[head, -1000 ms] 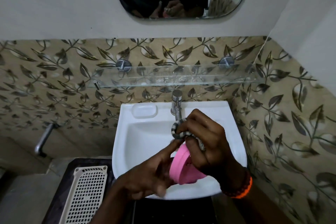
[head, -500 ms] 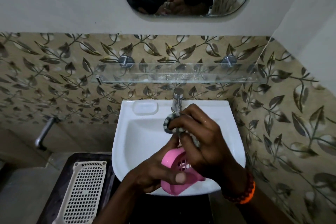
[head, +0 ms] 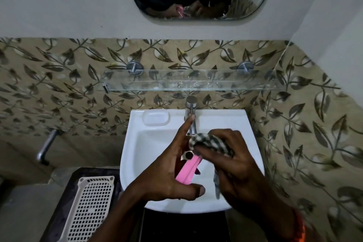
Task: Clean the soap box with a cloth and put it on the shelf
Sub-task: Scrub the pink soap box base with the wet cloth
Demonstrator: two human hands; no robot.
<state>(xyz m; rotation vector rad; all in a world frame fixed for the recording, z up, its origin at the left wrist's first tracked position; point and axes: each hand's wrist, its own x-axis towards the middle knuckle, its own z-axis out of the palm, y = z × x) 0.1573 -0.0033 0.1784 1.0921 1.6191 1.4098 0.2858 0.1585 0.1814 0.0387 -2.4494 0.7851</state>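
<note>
Turned edge-on over the white sink (head: 133,155), soap box (head: 188,171) in left hand (head: 169,175); right hand (head: 235,171) clutches cloth (head: 210,142).

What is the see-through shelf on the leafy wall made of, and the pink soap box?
The see-through shelf looks like clear glass: the leaf tiles show through it, its edges glint, and shiny metal pegs hold it. The pink soap box looks like smooth moulded plastic, evenly coloured with a dull sheen, though the left hand partly hides it.
</note>
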